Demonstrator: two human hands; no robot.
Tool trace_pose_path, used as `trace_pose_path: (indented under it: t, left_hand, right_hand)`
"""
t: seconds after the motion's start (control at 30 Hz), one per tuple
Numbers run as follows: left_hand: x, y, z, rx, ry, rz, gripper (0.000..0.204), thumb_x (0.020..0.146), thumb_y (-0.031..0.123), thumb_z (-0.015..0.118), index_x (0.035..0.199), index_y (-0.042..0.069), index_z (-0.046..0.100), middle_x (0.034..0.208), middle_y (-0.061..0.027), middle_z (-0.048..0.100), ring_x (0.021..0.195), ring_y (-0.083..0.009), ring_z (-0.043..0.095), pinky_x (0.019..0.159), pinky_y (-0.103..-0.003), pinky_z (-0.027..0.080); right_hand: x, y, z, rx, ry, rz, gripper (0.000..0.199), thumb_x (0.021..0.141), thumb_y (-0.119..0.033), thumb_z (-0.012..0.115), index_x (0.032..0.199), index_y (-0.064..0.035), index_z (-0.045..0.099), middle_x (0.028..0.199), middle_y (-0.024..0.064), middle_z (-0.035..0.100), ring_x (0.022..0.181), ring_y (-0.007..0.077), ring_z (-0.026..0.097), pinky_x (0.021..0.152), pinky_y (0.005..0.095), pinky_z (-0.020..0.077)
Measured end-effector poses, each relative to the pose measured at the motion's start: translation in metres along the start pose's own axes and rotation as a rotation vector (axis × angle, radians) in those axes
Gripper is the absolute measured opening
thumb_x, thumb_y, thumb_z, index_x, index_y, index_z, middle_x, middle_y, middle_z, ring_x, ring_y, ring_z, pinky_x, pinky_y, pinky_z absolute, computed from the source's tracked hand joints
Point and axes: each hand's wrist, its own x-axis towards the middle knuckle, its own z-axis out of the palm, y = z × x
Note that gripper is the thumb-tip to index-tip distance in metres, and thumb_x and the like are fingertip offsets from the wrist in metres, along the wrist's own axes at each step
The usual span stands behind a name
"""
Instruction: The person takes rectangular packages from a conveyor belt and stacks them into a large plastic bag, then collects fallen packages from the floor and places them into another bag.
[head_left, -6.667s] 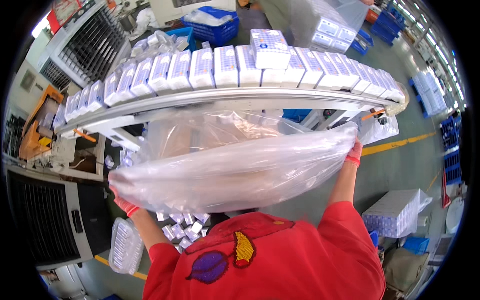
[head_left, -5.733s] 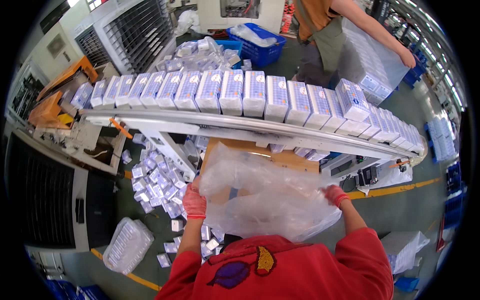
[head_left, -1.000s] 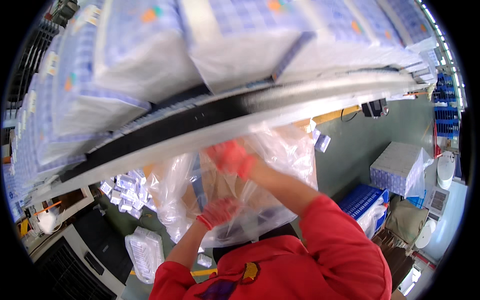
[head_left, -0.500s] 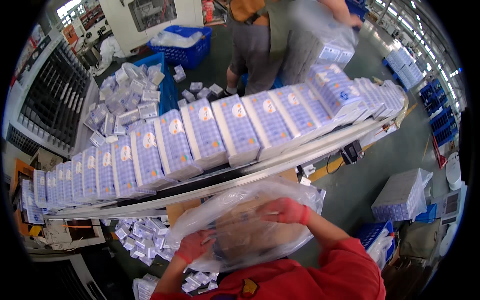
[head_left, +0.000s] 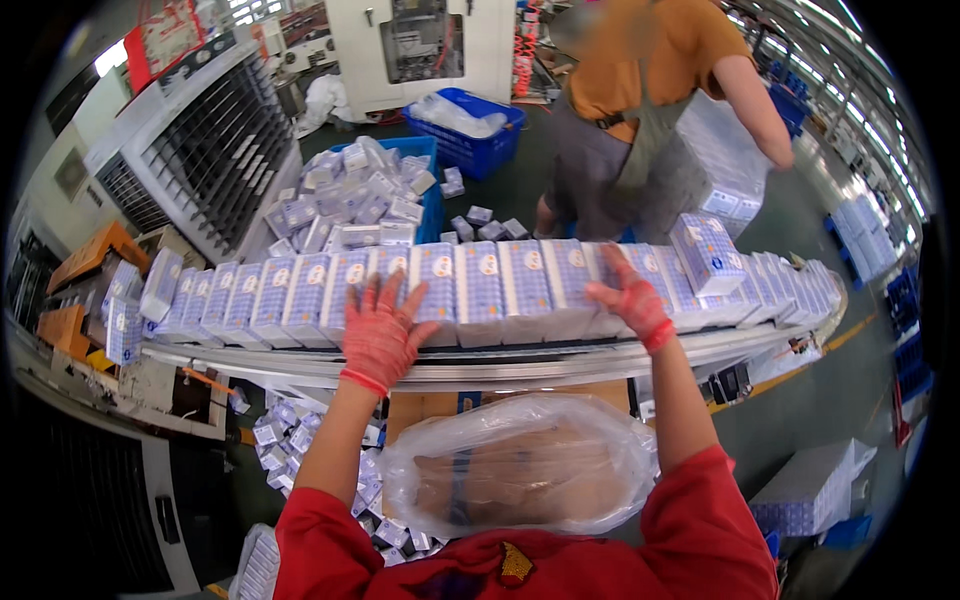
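A long row of blue-checked tissue packs (head_left: 432, 290) stands on the conveyor (head_left: 500, 372) in front of me. In a thin red glove, my left hand (head_left: 382, 335) rests its spread fingers on the near side of packs left of the middle. My right hand (head_left: 636, 302), gloved the same way, touches packs further right with its fingers apart. Neither hand is wrapped round a pack. Below the conveyor, between my forearms, a clear plastic bag (head_left: 410, 490) lines a cardboard box (head_left: 412, 408); brown cardboard shows through it.
One pack (head_left: 707, 255) lies on top of the row at the right. Across the conveyor, a co-worker (head_left: 615, 110) stands beside a plastic-wrapped stack (head_left: 715, 165). Loose small packs (head_left: 345, 195) heap by a blue crate (head_left: 431, 212); more packs (head_left: 290, 432) lie below left.
Both hands have left the plastic bag and moved up and forward to the row of packs. My view has turned, so the conveyor looks more level. The co-worker has shifted posture.
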Motion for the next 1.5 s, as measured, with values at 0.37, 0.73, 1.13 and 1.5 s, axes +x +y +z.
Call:
trace_pose_path:
  t: [0.37, 0.73, 1.13, 1.5]
  left_hand:
    - [0.037, 0.011, 0.012, -0.124, -0.240, -0.484, 0.076, 0.068, 0.050, 0.052, 0.112, -0.010, 0.036, 0.121, -0.0237, 0.032, 0.113, -0.0329, 0.032, 0.094, -0.032, 0.027]
    - [0.036, -0.029, 0.053, -1.016, -0.318, -0.571, 0.099, 0.055, 0.028, 0.075, 0.124, -0.007, 0.012, 0.109, -0.0193, 0.043, 0.094, -0.0229, 0.046, 0.083, -0.027, 0.038]
    - [-0.039, 0.068, -0.082, -0.754, 0.161, -0.379, 0.090, 0.061, 0.021, 0.068, 0.129, 0.003, 0.011, 0.125, -0.0157, 0.027, 0.112, -0.0243, 0.030, 0.094, -0.033, 0.024]
    - [-0.289, 0.200, 0.202, -1.057, -0.577, -0.759, 0.098, 0.057, 0.020, 0.071, 0.126, -0.003, 0.006, 0.126, -0.0236, 0.023, 0.115, -0.0310, 0.029, 0.096, -0.032, 0.022]
  right_hand:
    - [0.047, 0.013, -0.013, -0.250, -0.240, 0.544, 0.099, 0.052, -0.053, 0.067, 0.116, 0.0103, 0.028, 0.111, 0.0214, 0.044, 0.103, 0.0279, 0.044, 0.087, 0.0317, 0.0346]
    - [0.025, 0.001, 0.008, -0.138, -0.136, 0.468, 0.107, 0.049, -0.050, 0.071, 0.123, 0.0072, 0.020, 0.119, 0.0226, 0.036, 0.111, 0.0283, 0.037, 0.091, 0.0300, 0.0303]
    - [-0.107, -0.043, -0.035, 0.496, 0.213, -0.078, 0.087, 0.050, -0.010, 0.077, 0.116, 0.0014, 0.023, 0.101, 0.0106, 0.051, 0.091, 0.0160, 0.051, 0.080, 0.0280, 0.0404]
    - [-0.323, 0.279, 0.083, 0.295, 0.086, 0.737, 0.102, 0.056, -0.024, 0.074, 0.128, -0.0014, 0.005, 0.121, 0.0182, 0.034, 0.113, 0.0245, 0.033, 0.092, 0.0298, 0.0291]
